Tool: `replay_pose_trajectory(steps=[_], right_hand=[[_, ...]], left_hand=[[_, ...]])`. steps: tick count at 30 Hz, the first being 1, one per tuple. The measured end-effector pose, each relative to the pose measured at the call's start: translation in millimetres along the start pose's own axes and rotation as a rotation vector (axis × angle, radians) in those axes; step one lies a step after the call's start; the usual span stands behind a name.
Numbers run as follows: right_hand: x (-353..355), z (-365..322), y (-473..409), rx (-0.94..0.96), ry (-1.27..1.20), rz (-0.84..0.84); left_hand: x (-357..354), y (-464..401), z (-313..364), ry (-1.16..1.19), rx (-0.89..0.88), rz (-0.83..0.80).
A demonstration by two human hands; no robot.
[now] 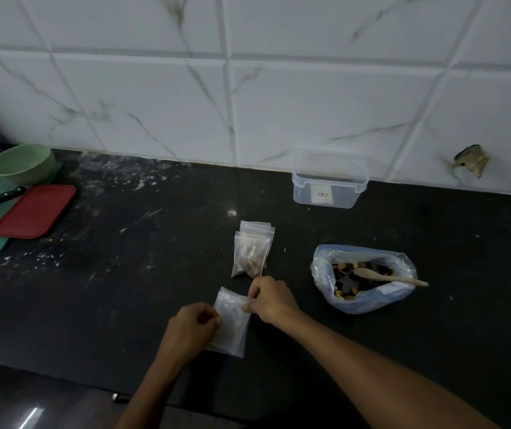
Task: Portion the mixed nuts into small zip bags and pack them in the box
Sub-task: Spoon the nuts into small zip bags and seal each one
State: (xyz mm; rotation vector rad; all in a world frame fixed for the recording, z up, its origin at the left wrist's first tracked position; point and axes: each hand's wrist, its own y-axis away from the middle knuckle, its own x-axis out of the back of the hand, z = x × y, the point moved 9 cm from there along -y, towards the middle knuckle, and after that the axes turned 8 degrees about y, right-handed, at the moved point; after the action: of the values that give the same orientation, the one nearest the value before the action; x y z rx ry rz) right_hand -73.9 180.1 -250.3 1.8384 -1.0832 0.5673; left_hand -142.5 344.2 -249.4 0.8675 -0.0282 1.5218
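Your left hand (190,329) pinches left edge of empty zip bag (231,323); your right hand (271,300) pinches its upper right edge. Bag sits over black counter (124,289), 6 o'clock of filled zip bags (249,250). Big bag of mixed nuts (362,278) at 3 o'clock of your hands, wooden spoon (390,277) resting inside. Clear box (330,181) at 12 o'clock against wall, open. Red lid (36,212), green bowl (22,164), knife (3,196) far at 10 o'clock.

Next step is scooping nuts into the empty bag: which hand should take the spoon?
Right. The right hand is nearer the wooden spoon, which rests in the large plastic bag of mixed nuts with its handle pointing right. The left hand can keep pinching the small clear zip bag.
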Motion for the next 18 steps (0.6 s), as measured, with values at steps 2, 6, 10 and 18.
replay_pose_trajectory(steps=[2, 6, 10, 18], right_hand=[[-3, -1, -2, 0.012, 0.006, 0.002], [-7, 1, 0, 0.021, 0.009, -0.027], [-8, 2, 4, 0.056, -0.014, -0.099], [36, -1, 28, 0.083, -0.356, -0.147]], left_hand=[[-7, 4, -5, -0.007, 0.012, -0.042], [-11, 8, -7, -0.011, 0.028, -0.059], [-9, 10, -6, -0.01, 0.033, -0.042], [23, 14, 34, 0.098, -0.072, 0.071]])
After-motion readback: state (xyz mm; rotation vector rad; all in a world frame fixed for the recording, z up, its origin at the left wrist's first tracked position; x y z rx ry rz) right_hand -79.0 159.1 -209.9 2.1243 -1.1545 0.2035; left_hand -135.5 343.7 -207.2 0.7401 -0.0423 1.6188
